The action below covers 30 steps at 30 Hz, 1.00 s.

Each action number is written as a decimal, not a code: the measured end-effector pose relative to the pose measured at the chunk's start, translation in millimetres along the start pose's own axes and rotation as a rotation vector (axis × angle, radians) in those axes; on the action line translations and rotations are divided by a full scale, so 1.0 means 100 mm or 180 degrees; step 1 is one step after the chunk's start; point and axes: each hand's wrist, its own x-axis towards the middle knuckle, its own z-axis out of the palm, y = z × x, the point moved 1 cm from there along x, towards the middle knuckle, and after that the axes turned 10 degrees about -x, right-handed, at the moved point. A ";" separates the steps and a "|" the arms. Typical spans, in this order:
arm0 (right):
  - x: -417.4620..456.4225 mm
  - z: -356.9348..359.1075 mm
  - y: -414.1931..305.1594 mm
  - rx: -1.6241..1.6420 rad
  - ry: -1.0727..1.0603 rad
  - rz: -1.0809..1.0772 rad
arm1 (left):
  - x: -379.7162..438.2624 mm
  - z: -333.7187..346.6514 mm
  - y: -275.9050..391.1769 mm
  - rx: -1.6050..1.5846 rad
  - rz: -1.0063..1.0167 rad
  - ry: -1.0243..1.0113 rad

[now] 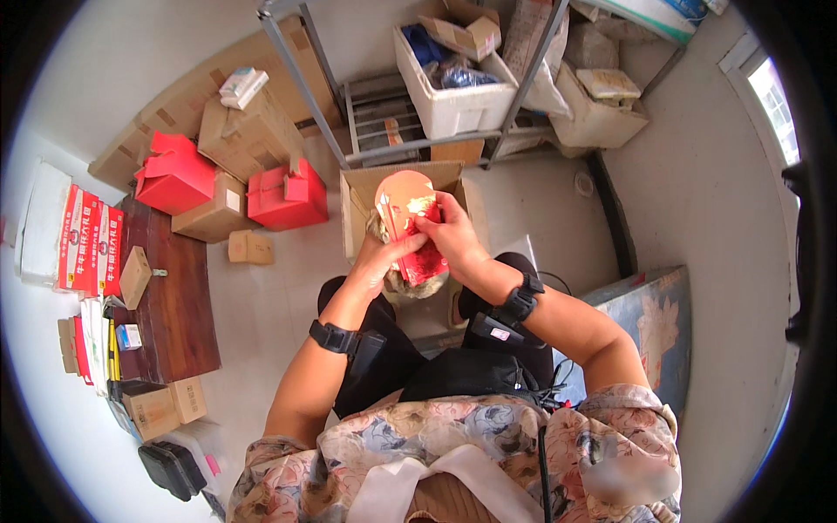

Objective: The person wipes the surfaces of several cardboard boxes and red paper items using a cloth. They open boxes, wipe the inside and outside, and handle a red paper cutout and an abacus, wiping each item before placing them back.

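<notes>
Both my hands hold a small bundle of red paper envelopes point(418, 252) with shiny gold print, in front of my knees. A rounded orange-pink flap point(405, 186) stands up at its top end. My left hand point(376, 261) grips the left edge, its thumb laid across the front. From the right, my right hand point(458, 235) pinches the face and side of the bundle. Beneath it shows a fuzzy brownish thing point(422, 287), mostly hidden, so its kind is unclear. Just beyond my hands stands an open cardboard box point(353, 222); the bundle blocks most of its inside.
A metal rack point(418, 149) ahead carries a white foam box point(458, 111) of bagged items. On the left are red boxes point(288, 199), stacked cartons point(245, 131) and a dark wooden table point(183, 307). A flat printed panel point(644, 327) lies on my right.
</notes>
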 end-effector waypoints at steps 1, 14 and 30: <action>0.05 0.05 0.09 0.0055 0.0048 0.0017 | 0.09 -0.08 -0.11 -0.0017 -0.0051 0.0081; 2.06 -1.35 0.27 -0.4142 -0.2141 0.0530 | 1.56 -1.49 -0.44 -0.0806 0.1053 0.2427; 3.41 -0.64 3.90 -0.4682 -0.3805 0.1709 | 2.09 -2.07 -0.93 0.0153 0.0633 0.2835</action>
